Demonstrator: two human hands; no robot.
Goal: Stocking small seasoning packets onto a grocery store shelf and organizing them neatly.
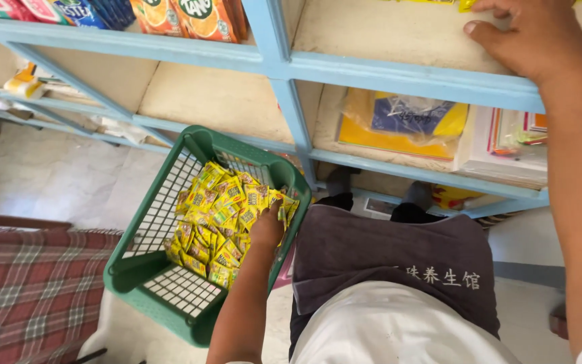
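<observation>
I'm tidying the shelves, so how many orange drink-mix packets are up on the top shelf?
2 show: one orange packet left of another orange packet, both on the blue shelf at top. More may be hidden behind or above the frame.

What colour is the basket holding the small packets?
Green basket, seen in the head view.

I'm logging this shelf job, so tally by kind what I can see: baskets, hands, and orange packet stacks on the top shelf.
Green basket: 1
Hands, left hand in the yellow sachets, right hand on the blue shelf: 2
Orange packet stacks: 2
Total: 5
</observation>
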